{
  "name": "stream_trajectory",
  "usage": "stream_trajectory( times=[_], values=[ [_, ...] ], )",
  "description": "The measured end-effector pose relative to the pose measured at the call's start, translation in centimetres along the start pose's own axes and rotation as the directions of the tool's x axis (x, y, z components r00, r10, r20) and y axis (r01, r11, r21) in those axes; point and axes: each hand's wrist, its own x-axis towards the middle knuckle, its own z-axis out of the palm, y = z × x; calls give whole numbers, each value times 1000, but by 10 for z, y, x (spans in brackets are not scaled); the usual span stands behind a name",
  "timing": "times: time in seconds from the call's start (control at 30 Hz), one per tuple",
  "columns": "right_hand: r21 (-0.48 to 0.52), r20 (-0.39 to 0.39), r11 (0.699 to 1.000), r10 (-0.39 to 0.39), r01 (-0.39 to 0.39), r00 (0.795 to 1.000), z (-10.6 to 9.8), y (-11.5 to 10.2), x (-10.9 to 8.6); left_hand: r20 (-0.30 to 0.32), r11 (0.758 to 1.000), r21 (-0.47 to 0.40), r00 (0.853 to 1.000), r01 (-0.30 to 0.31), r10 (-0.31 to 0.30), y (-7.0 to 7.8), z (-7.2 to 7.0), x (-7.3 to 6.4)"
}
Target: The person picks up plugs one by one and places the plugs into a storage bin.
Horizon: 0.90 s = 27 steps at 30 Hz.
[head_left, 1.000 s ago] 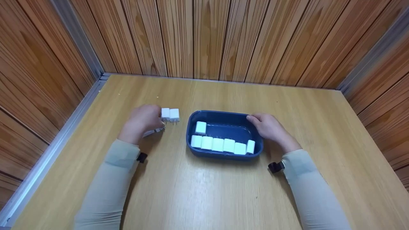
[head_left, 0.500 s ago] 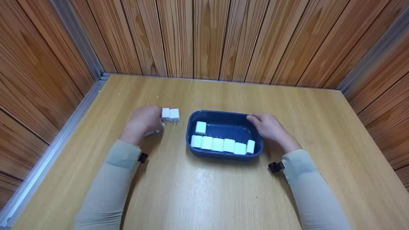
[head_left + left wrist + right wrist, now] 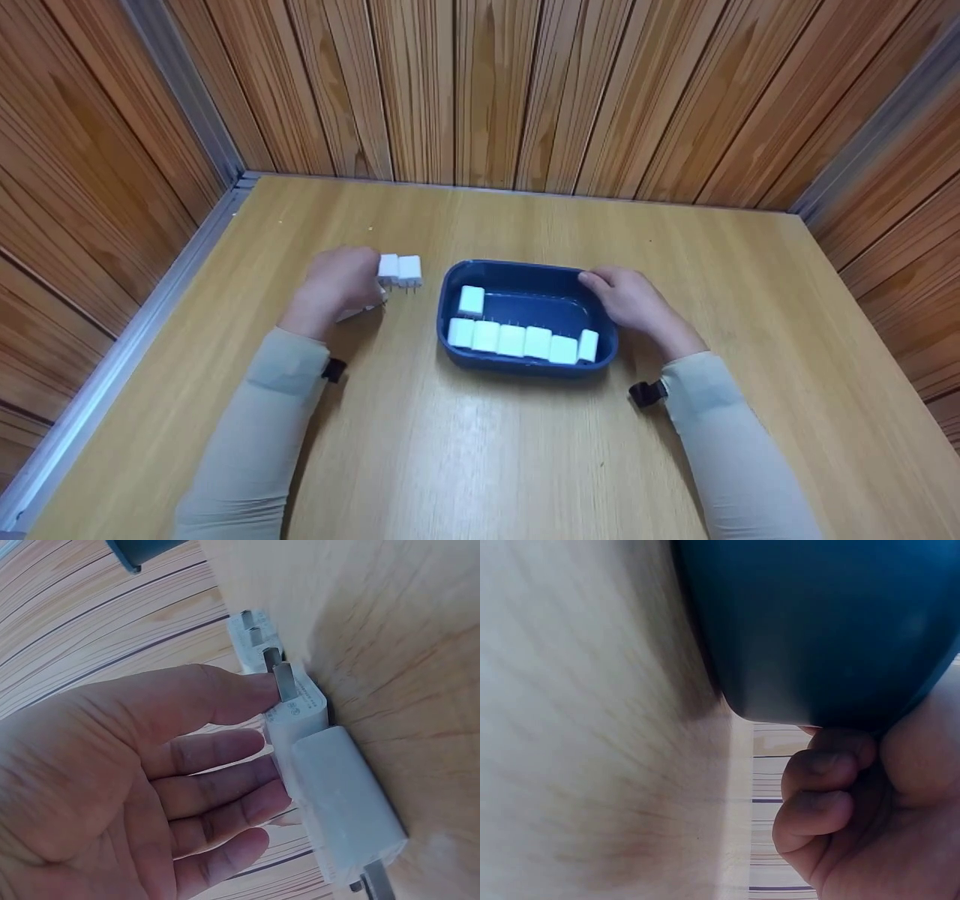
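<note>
White plug-in chargers lie at the left of the table. In the head view my left hand (image 3: 337,289) is bent down over them, and a pair of chargers (image 3: 409,270) shows past its fingertips. The left wrist view has my thumb by the metal prongs of one charger (image 3: 295,724) and fingers against its far side, pinching it. Another charger (image 3: 349,799) sits right beside it, prongs pointing away. My right hand (image 3: 634,300) grips the right end of a dark blue plastic box (image 3: 517,369), thumb over the rim; the right wrist view shows its other fingers curled below.
Inside the box, several white chargers (image 3: 511,340) stand in a row along the near wall, with a single charger (image 3: 471,300) behind the row at the left. Wood-panelled walls (image 3: 487,90) border the wooden table (image 3: 465,465) at the back and sides.
</note>
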Motion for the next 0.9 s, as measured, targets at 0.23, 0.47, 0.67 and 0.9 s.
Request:
stream_trajectory(
  times=[0.23,0.47,0.67,0.9],
  values=[
    [4,6,1000,10,-10,1000,0,-1,1,-45,999,-24,999,-25,24,-1,-7,-4],
    [13,9,1000,19,-19,1000,-1,-1,0,-98,997,-24,993,-69,66,0,-11,-3],
    [-6,-7,1000,3,-3,1000,1,-1,1,-116,995,-28,989,-97,93,7,-14,-2],
    [-32,-22,999,-10,9,1000,2,-1,1,-179,985,15,969,-170,170,17,-14,1]
  ],
)
